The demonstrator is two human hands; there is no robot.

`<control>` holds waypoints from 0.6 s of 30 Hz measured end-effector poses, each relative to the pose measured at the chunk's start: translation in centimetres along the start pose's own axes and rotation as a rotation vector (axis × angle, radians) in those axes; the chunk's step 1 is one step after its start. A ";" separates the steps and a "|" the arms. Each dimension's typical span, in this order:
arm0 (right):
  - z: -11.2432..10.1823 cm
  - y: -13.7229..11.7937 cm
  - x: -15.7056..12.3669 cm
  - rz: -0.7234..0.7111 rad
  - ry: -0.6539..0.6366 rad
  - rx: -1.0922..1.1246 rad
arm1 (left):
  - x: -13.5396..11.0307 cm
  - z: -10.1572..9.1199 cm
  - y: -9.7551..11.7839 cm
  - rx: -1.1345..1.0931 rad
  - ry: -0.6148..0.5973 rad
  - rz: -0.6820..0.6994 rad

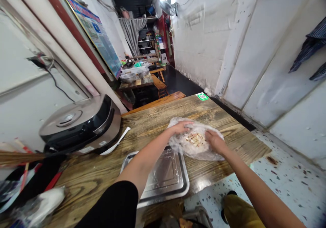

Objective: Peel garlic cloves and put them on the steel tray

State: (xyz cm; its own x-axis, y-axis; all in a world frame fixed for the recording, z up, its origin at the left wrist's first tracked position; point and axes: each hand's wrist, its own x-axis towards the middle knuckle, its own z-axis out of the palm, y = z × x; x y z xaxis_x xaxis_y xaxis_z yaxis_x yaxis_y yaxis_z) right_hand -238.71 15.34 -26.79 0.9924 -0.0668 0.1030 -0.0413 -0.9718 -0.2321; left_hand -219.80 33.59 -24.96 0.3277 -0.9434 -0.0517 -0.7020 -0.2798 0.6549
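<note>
Wooden table point(91, 177), bearing the following. Rice cooker point(78, 122), far left, lid down, dark front band. White spoon point(115, 142), just beside the cooker. Metal tray point(175, 190), rectangular, sheen on its surface, left forearm crossing above. Left hand point(180, 127), fingers extended against the plastic; whether they pinch it, cannot tell. Clear plastic bag point(189, 152), spread just beyond the tray, between both hands. Pale pieces point(196, 139), heaped mid-bag. QR-code card point(202, 96), green-bordered, at the far edge. Right hand point(214, 141), fingers curled at the bag's right side; firmness of grasp, cannot tell.
</note>
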 end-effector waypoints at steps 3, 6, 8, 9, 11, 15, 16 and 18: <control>-1.9 -1.8 0.2 -0.014 0.096 -0.057 | -1.3 -0.8 2.9 0.089 0.041 0.003; -3.2 -3.7 0.6 -0.070 0.080 0.044 | -2.6 -1.1 6.1 0.200 0.076 0.009; -3.3 -4.5 1.1 -0.062 0.015 0.088 | -3.7 -1.4 8.2 0.208 0.123 0.023; -3.1 -4.7 1.4 -0.038 -0.006 0.085 | -4.4 -1.6 9.3 0.184 0.161 0.032; -2.5 -5.0 2.0 0.019 -0.013 0.048 | -6.2 -1.9 11.2 0.087 0.268 0.036; -1.2 -5.5 2.9 0.063 -0.001 -0.007 | -10.6 -1.0 13.2 -0.276 0.352 -0.062; -1.0 -5.7 3.1 0.072 0.000 -0.015 | -11.8 -0.3 13.2 -0.366 0.356 -0.101; -0.7 -5.8 3.2 0.079 0.008 -0.023 | -13.8 1.3 12.7 -0.496 0.387 -0.186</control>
State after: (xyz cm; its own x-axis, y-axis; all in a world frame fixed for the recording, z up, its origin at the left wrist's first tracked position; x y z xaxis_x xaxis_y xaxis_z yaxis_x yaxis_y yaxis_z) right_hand -235.39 20.60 -24.41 0.9851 -0.1452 0.0927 -0.1222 -0.9684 -0.2174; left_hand -234.03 42.81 -16.89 0.6843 -0.7289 0.0174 -0.2676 -0.2289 0.9360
